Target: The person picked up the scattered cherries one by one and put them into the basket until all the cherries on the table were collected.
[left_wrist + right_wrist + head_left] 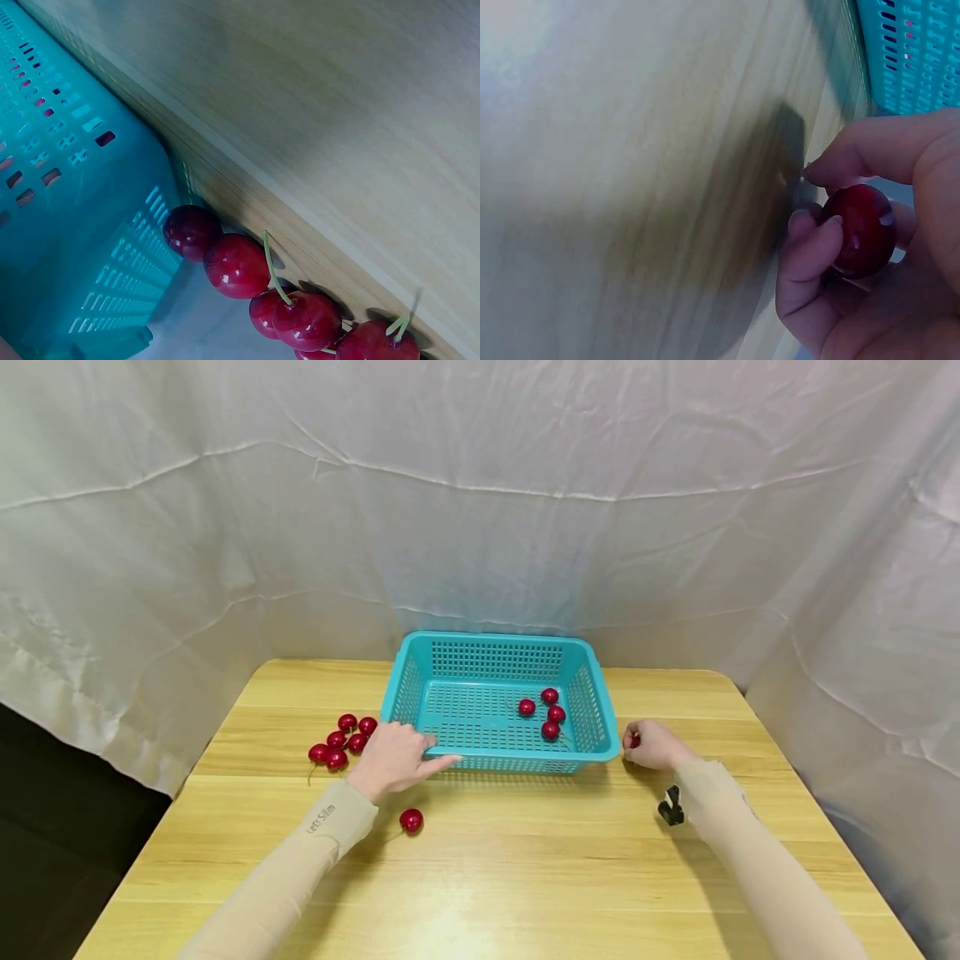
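A turquoise plastic basket (480,752) with lattice walls stands at the table's far side, and several red cherries (527,707) with stems lie in its right half. My left hand (397,758) grips the basket's front-left rim, fingers over the edge and thumb along the front. Beyond the basket's right side, my right hand (654,745) is low over the tabletop. In the right wrist view its curled fingers hold a dark red cherry (864,231) close to the palm. The thumb and index fingertip are near each other; whether they pinch anything is unclear.
Left of the basket lies a cluster of several cherries (336,760), seen closely in the left wrist view. A single cherry (411,821) rests in front of the basket near my left sleeve. Pale curtains (495,560) hang behind the wooden table (525,877).
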The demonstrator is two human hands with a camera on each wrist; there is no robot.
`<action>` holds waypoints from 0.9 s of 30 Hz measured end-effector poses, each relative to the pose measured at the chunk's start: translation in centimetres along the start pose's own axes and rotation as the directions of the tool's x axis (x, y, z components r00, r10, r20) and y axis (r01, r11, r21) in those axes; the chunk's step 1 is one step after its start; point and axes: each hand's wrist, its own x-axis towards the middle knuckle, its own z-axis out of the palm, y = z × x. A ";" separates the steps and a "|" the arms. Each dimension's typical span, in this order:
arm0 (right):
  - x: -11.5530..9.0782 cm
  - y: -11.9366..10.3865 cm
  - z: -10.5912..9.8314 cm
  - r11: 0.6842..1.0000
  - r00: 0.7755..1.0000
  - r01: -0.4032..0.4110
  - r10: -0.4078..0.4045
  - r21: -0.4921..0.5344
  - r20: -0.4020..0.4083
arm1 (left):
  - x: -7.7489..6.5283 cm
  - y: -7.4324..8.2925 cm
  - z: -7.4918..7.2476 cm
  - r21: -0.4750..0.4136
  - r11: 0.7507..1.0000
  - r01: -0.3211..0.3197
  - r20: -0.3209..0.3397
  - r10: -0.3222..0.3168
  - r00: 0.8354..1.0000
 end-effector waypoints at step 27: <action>-1.5 -2.0 -3.2 0.995 0.987 0.088 -0.092 -0.040 -0.129 | 0.0 0.1 -0.3 0.013 1.000 0.013 0.031 -0.014 0.999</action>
